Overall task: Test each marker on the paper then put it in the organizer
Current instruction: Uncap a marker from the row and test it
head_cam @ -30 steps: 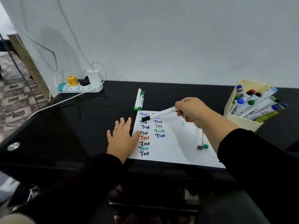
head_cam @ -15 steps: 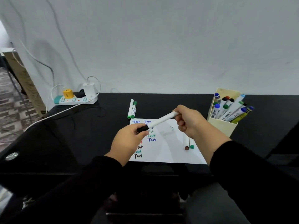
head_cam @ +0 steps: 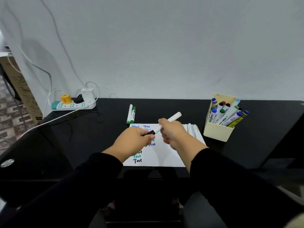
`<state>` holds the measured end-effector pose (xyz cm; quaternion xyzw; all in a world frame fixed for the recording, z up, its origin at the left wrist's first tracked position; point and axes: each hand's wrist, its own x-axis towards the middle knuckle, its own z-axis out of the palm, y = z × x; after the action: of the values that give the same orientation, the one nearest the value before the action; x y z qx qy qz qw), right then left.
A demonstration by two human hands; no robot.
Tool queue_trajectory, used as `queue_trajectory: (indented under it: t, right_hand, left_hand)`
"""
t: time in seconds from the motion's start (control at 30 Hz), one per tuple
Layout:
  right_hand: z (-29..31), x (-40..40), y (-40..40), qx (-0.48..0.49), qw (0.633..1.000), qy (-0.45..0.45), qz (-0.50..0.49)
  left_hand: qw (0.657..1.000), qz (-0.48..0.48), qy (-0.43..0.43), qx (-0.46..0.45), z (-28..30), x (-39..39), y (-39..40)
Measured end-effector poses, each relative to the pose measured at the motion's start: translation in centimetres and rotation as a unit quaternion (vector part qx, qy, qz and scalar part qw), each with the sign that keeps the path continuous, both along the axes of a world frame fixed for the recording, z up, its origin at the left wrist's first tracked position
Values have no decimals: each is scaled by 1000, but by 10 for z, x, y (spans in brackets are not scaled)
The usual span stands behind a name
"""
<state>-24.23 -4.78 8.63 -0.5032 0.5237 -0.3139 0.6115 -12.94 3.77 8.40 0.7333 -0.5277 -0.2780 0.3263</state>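
Note:
I hold a white marker (head_cam: 171, 120) with a black cap above the paper (head_cam: 162, 155). My right hand (head_cam: 172, 134) grips its white barrel. My left hand (head_cam: 133, 142) pinches the black cap (head_cam: 151, 132) at the marker's near end. The paper lies on the black desk and carries several "Test" words in blue, green and black. Two more markers with green ends (head_cam: 131, 114) lie side by side behind the paper. A cream organizer (head_cam: 218, 132) at the right holds several markers with blue, green, red and black caps. More markers lie on the paper's right part (head_cam: 191, 129), partly hidden by my right hand.
A power strip (head_cam: 74, 105) with a yellow plug and a white charger sits at the desk's back left, its white cable (head_cam: 49, 122) running forward-left across the desk. The wall stands right behind the desk. A glass desk edge with a metal disc (head_cam: 6, 162) is at the far left.
My left hand rose from lying flat on the paper and took hold of the black cap. My right hand lifted the marker off the paper. The camera has tilted up.

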Motion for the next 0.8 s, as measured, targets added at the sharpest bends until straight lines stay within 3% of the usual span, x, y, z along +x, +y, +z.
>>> queue_trajectory:
  t: [0.23,0.3,0.43,0.6,0.67,0.73,0.8]
  right_hand:
    - [-4,9,-4,-23,999,-17,40]
    - [-3,14,-2,-16,999,0,30]
    - [-3,25,-2,4,999,46,2]
    - [-7,29,-4,-4,999,16,33]
    - [-9,32,-3,-2,999,18,31]
    - [-10,37,-4,7,999,28,17]
    - [-10,44,-5,17,999,35,-3]
  left_hand:
    - [976,20,215,38,4,5,5]
    - [976,32,210,37,4,6,5]
    - [997,47,52,15,0,6,3]
    - [974,38,221,46,1,14,8]
    - [969,44,237,52,0,15,7]
    - [983,57,172,38,-1,15,6]
    - [997,63,12,31,-3,16,4]
